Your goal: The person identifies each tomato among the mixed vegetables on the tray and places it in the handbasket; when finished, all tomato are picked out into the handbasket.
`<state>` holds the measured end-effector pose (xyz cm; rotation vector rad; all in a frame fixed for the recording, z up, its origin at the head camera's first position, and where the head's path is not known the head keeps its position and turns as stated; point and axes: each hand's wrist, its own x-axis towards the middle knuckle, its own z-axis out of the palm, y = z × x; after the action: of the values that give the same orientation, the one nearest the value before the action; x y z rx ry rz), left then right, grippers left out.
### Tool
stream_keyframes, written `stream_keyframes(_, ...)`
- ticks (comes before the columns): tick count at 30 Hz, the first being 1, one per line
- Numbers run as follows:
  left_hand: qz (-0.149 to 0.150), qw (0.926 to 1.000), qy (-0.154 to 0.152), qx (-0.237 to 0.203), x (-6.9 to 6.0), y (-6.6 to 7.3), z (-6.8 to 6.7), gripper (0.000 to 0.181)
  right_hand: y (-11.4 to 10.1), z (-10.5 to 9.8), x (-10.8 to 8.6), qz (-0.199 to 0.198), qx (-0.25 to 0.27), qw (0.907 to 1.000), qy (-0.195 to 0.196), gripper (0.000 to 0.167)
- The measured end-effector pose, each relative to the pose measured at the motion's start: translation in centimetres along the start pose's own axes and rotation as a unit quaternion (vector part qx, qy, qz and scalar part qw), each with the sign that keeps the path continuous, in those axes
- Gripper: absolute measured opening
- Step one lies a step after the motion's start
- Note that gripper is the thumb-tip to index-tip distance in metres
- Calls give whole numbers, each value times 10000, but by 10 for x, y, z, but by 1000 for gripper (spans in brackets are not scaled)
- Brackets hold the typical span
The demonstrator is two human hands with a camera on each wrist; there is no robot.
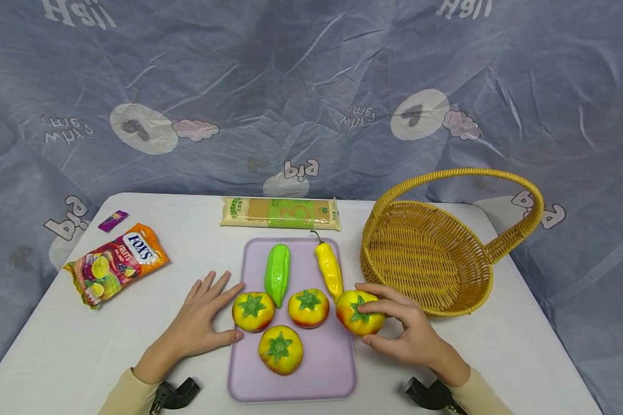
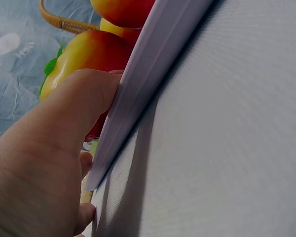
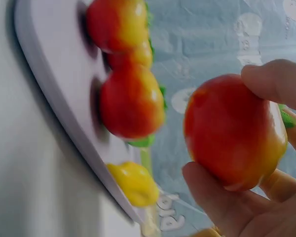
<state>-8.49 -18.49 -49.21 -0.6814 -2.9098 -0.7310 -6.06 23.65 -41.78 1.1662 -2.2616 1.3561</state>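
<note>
In the head view my right hand (image 1: pixel 407 328) holds a red-and-yellow tomato (image 1: pixel 360 313) with a green star-shaped top, thumb and fingers around its sides. The right wrist view shows this tomato (image 3: pixel 232 131) raised above the tray's right edge. My left hand (image 1: pixel 202 320) lies at the left edge of the lilac tray (image 1: pixel 319 383), fingers spread, thumb touching the rim. On the tray are three more tomatoes: one left (image 1: pixel 253 312), one in the middle (image 1: pixel 308 309) and one in front (image 1: pixel 280 350). Behind them lie a ribbed green vegetable (image 1: pixel 277 274) and a yellow pepper (image 1: pixel 329 269).
A wicker basket (image 1: pixel 420 259) with a tall handle stands right of the tray. Behind the tray lies a pack of noodles (image 1: pixel 280 213). At left are a Fox's candy bag (image 1: pixel 116 264) and a small purple packet (image 1: pixel 113 221). A printed grey cloth (image 1: pixel 311 86) hangs behind.
</note>
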Motion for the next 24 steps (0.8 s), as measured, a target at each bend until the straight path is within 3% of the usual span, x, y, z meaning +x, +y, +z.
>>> stream_keyframes(5,12,10000,3,-79,0,0,0,87,5,-12,7,-86,118,9989,449,49)
stream_keyframes(11,17,9999,-8,-114,0,0,0,87,7,-22,15,556,145,9950,817,59)
stream_keyframes(14,10,9999,-4,-118,0,0,0,87,8,-28,19,879,16,9913,984,55)
stream_keyframes(24,-41,10000,-34,-76,1,0,2,87,18,-39,30,1392,-133,9785,1515,48)
